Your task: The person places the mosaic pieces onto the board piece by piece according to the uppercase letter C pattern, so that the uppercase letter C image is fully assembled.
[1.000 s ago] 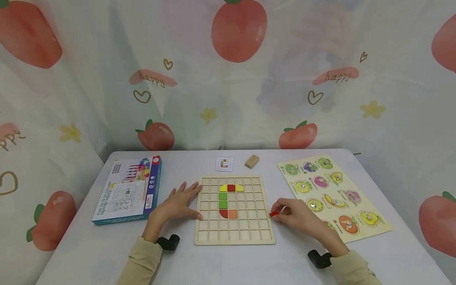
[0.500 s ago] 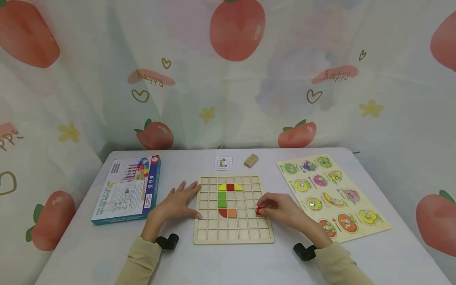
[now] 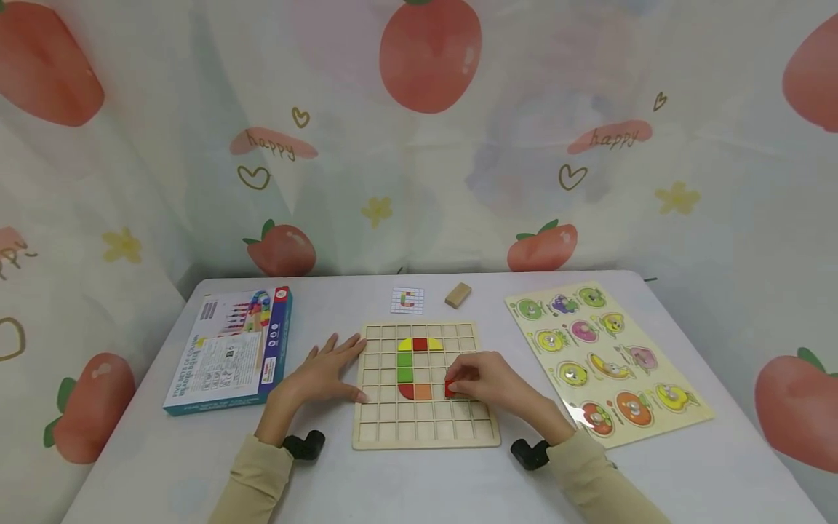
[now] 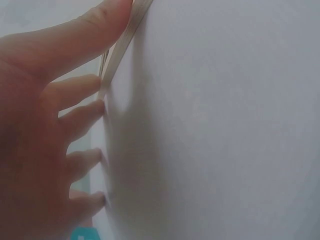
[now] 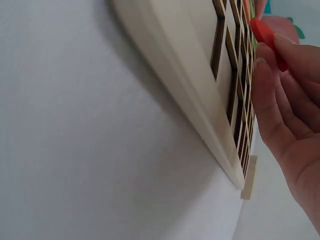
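A square wooden grid board [image 3: 386, 434] lies at the middle of the table. In it sit yellow rounded-corner tiles [image 3: 435, 344], a red square tile [image 3: 420, 345], green tiles [image 3: 405, 375], a red rounded-corner tile [image 3: 406, 392] and an orange tile [image 3: 423, 392]. My left hand [image 3: 319, 374] spreads its fingers at the board's left edge; thumb and fingertips touch it. Over the right part of the board, my right hand [image 3: 483, 378] pinches a small red tile [image 5: 268, 40] between thumb and fingers. Its exact shape is partly hidden by the fingertips.
Behind the board lie a small pattern card [image 3: 407, 300] and a wooden block [image 3: 457, 295]. A boxed toy set [image 3: 225, 356] is at the left. On the right is a fruit puzzle board [image 3: 625, 389], close to my right forearm.
My right hand has moved left with the red tile, from beside the board's right edge to over its grid. My left hand has stayed at the left edge.
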Available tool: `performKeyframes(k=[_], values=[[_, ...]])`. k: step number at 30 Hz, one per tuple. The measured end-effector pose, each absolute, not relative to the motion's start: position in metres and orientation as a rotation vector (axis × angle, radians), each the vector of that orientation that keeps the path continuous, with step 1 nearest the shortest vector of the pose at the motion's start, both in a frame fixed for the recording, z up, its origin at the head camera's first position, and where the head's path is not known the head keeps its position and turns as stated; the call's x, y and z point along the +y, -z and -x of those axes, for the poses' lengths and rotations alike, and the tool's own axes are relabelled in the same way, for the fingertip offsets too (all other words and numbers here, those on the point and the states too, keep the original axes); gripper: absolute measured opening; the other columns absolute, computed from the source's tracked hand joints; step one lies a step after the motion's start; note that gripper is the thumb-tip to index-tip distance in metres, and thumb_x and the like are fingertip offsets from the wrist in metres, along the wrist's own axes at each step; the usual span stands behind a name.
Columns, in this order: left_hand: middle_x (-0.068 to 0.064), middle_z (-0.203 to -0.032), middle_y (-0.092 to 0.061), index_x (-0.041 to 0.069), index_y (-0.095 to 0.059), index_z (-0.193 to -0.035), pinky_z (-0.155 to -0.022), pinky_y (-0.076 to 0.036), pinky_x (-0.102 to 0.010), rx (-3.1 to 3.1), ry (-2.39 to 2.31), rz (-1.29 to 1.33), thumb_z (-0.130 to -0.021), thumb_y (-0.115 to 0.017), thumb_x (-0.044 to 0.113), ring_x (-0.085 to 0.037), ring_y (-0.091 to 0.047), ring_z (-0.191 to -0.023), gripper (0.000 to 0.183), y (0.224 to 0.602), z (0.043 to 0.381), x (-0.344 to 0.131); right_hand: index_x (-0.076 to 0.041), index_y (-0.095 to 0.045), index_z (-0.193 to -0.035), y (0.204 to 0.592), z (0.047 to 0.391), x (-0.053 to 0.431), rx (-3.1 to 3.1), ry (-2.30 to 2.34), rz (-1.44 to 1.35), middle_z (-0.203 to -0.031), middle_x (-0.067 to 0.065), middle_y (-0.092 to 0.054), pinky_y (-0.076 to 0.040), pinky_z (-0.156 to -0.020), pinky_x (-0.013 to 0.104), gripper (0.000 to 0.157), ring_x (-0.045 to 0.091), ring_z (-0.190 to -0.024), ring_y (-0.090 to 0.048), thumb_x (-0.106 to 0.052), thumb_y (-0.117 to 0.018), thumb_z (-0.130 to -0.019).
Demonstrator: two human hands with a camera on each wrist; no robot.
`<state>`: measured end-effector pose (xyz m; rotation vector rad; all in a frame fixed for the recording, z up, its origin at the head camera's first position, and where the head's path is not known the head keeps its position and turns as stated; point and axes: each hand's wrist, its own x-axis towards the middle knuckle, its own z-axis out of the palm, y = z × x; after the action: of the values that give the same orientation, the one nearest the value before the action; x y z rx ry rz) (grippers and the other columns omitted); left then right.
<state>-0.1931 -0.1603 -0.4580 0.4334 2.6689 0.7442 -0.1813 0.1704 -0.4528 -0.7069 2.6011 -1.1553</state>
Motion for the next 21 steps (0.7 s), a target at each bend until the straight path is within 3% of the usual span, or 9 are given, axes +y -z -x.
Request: performKeyframes(k=[11,21], values=[[-0.009,-0.171,-0.023,0.012,-0.033,-0.162,-0.125,-0.001,-0.068,2.672,-0.753,-0.435,-0.078,-0.087,0.046,-0.045,-0.004,-0.159,0.105,0.461,0.194,-0.164,-0.004,-0.074,-0.094,0.455,0.186,0.149,2.497,1.189,0.626,-0.084,0.003,-0.072,-0.059,-0.063,0.023,0.003,0.014,-0.069,-0.066,-0.003,-0.075,-0.091],[-0.01,-0.171,-0.023,0.011,-0.033,-0.162,-0.125,-0.001,-0.068,2.672,-0.761,-0.443,-0.078,-0.088,0.044,-0.045,-0.004,-0.159,0.105,0.462,0.194,-0.162,-0.006,-0.079,-0.095,0.453,0.184,0.146,2.618,1.039,0.617,-0.088,-0.001,-0.07,-0.051,-0.067,0.02,0.011,0.01,-0.075,-0.058,-0.002,-0.08,-0.085]])
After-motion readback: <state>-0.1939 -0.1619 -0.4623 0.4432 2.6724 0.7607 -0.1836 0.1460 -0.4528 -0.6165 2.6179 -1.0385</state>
